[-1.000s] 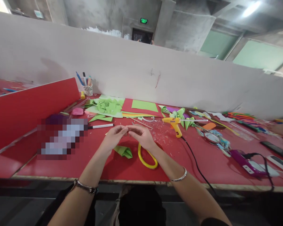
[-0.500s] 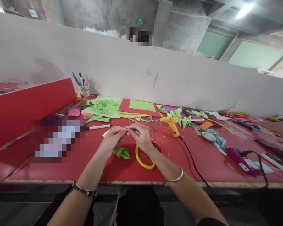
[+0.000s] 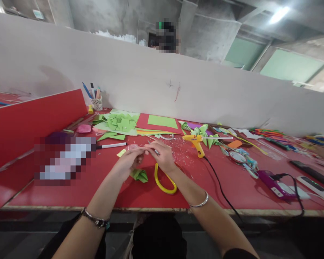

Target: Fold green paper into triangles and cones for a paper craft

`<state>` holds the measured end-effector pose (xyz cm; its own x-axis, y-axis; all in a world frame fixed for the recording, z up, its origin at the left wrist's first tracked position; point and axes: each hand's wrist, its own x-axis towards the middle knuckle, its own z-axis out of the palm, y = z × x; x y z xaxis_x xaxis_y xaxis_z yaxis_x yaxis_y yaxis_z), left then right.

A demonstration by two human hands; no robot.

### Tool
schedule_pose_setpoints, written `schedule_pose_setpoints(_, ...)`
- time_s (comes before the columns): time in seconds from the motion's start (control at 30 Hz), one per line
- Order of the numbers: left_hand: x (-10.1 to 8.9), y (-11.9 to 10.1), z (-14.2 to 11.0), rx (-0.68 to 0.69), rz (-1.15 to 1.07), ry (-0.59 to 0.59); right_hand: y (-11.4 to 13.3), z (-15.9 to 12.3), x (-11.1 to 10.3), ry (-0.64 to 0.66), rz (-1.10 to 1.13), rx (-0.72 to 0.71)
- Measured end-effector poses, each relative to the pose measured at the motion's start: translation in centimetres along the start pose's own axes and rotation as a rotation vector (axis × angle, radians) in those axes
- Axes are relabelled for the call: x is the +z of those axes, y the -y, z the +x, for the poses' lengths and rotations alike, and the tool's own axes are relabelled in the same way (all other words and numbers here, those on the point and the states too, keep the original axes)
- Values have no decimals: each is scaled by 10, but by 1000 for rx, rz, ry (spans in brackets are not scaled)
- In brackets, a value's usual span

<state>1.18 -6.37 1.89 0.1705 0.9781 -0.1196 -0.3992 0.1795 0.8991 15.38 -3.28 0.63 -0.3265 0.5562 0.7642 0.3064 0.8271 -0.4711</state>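
Over the middle of the red table my left hand (image 3: 131, 161) and my right hand (image 3: 162, 154) meet fingertip to fingertip. Both are closed in a pinch, and whatever lies between the fingertips is hidden or too small to name. A slim grey thing (image 3: 157, 151) shows at the fingers of my right hand; I cannot tell its kind. Below my hands lies a rolled green paper piece (image 3: 140, 175). A yellow curved band (image 3: 164, 189) rests under my right wrist, partly covered by it. Close to my left hand is a small pale yellow paper piece (image 3: 121, 153).
A yellow glue gun (image 3: 196, 144) with a black cord stands to the right. Green paper pieces (image 3: 121, 122) are piled at the back, near a pen cup (image 3: 97, 103). A marker (image 3: 113, 145) lies left; a purple power strip (image 3: 275, 187) sits right. A partition (image 3: 124, 72) runs behind.
My left fingers have shifted slightly, and both hands stay pinched together. The head of the person beyond the partition has moved a little to the right.
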Motion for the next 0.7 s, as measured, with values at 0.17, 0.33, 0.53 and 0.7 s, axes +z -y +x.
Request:
schedule_pose_setpoints(0.17,-1,-10,-7,-17,-62,102,-1,0,-1,5,-32,-40)
schedule_pose_setpoints(0.33,-5,-15,-9,-46,-17,138,1,1,1,7,78,31)
schedule_pose_setpoints(0.53,-2,-10,-4,-81,-57,84,5,3,5,-99,264,228)
schedule_pose_setpoints(0.7,3,-4,-1,-75,-110,51,6,4,7,-152,426,361)
